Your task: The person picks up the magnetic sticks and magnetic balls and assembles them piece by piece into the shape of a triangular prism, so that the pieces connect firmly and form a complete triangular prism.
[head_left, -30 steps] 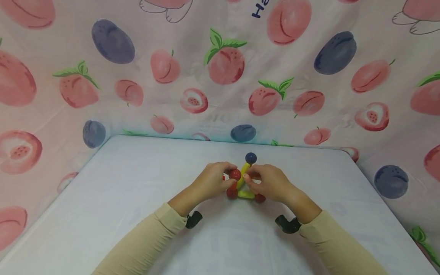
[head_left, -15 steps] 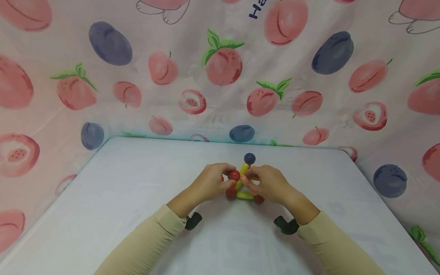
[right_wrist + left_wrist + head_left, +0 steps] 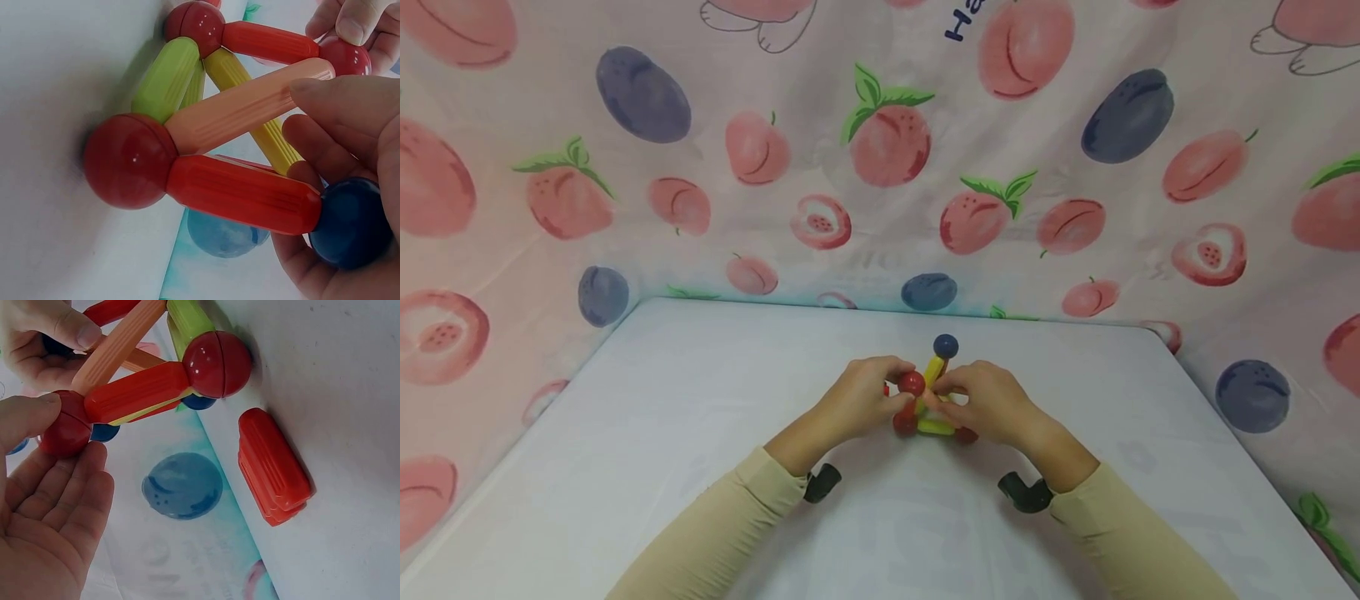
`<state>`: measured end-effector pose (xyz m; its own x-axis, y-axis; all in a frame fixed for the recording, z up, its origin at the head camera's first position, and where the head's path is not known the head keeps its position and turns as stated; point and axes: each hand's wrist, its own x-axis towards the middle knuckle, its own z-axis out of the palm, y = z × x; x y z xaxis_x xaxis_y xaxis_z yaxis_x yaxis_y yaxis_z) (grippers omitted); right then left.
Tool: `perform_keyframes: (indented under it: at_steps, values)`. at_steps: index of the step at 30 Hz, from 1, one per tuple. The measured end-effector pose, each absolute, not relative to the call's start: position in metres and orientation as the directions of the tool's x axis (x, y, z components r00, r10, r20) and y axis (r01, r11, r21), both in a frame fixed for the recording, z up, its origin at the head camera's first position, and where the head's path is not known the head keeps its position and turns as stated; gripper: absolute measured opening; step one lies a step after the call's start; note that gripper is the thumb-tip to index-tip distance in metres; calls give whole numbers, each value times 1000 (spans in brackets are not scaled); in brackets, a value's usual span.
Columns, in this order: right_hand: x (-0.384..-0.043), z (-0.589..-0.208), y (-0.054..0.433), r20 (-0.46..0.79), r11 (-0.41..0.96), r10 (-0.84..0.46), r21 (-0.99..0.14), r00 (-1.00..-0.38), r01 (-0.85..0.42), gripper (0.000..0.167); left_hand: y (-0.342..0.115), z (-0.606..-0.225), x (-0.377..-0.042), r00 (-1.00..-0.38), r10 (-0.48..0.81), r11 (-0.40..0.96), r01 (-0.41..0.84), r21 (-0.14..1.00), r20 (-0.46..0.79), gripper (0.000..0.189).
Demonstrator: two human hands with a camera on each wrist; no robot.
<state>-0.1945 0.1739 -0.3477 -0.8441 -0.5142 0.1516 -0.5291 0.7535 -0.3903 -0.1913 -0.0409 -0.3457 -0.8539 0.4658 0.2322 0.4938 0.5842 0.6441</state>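
Note:
A frame of coloured rods and balls, apparently a magnetic building set, stands on the white table between both hands. My left hand [image 3: 868, 398] pinches its upper red ball [image 3: 66, 425], which sits on a red rod [image 3: 137, 392]. With thumb and fingers, my right hand [image 3: 988, 398] pinches the peach rod [image 3: 250, 105] near its upper end, close to that ball. The rod's lower end meets a red ball [image 3: 131, 161] at the base. A light green rod [image 3: 165, 78] runs from there to another red ball [image 3: 194, 28]. Beside my right palm is a blue ball [image 3: 351, 222].
Several red rods [image 3: 275, 465] lie stacked on the white table [image 3: 715, 375] beyond the frame, mostly hidden by the left hand in the head view. A fruit-printed cloth [image 3: 745, 217] rises behind the table's far edge.
The right fingertips have shifted slightly left and down, closer to the red ball in the left hand. The left hand and the frame stay nearly still.

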Motion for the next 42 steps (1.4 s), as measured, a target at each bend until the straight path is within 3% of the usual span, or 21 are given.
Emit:
perform_keyframes:
  at_steps: [9,14,23,42]
  values:
    - [-191,-345,187,168,726,-425,-523,-889,-446,39,-39,-344,-191,-864,461,591,468,657,201,36]
    - [-185,-343,205,188,734,-370,-541,-910,-410,47,-39,-343,-190,-872,456,591,446,672,178,38]
    - [-176,-347,224,228,702,-353,-576,-907,-418,40,-39,-344,-190,-876,452,600,440,668,171,38]
    - [-172,-345,211,190,727,-314,-582,-930,-364,35,-39,-346,-192,-885,436,587,418,693,165,40]
